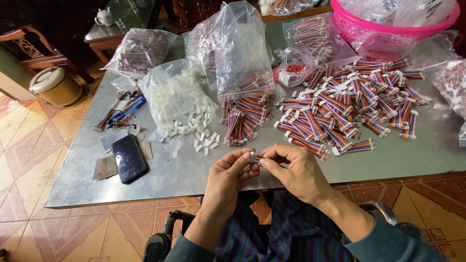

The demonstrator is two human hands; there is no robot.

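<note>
**Small plug pinched between two hands at a crowded table**

Both hands meet at the table's near edge: the left hand [232, 171] and right hand [292, 167] close their fingertips on one small white plug [256, 158], apparently seating wires. Finishing the fit seems to call for steady pressure. Just beyond the grip lie loose white plugs [206, 140]; farther right, a heap of striped cables [347, 109]; left, a phone [128, 157]. Nothing blocks the hands.
</note>
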